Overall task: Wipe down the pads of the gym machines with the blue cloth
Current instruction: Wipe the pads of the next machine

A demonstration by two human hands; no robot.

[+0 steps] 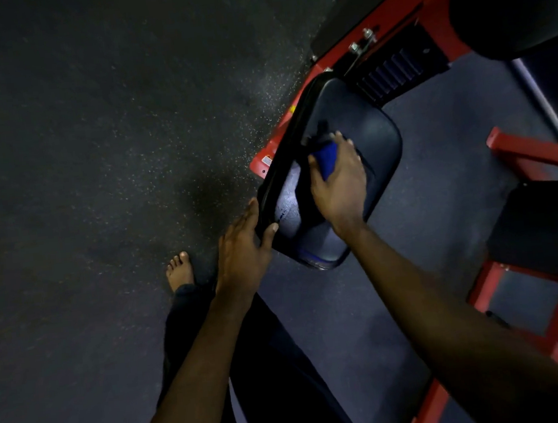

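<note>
- The blue cloth [328,158] is on top of the black pad [371,132], near the middle of it, under the person's right hand [338,184].
- The right hand lies over the cloth with its fingers bent down on it. The thumb is tucked against the cloth's left side, so the hand holds the cloth and presses it on the pad.
- The left hand [244,253] grips the near left edge of the same pad. The thumb is on the top face and the other fingers go along the outer side.
- The cloth looks soft, light and bunched up. It will likely fold and slide easily, so a flat palm on top seems the best way to hold it.
- The pad looks smooth and shiny, a bit squishy and maybe slippery. It sits on a red frame [519,155], so it should stay put. The left hand's hold on the edge helps to steady it.
- A small sticker [267,161] sits on the red frame at the pad's left side. Its words are too tiny to read.
- There are faint blue marks [281,215] on the pad near the left thumb. They cannot be read either.
- Another dark pad [548,227] waits on the right.
</note>
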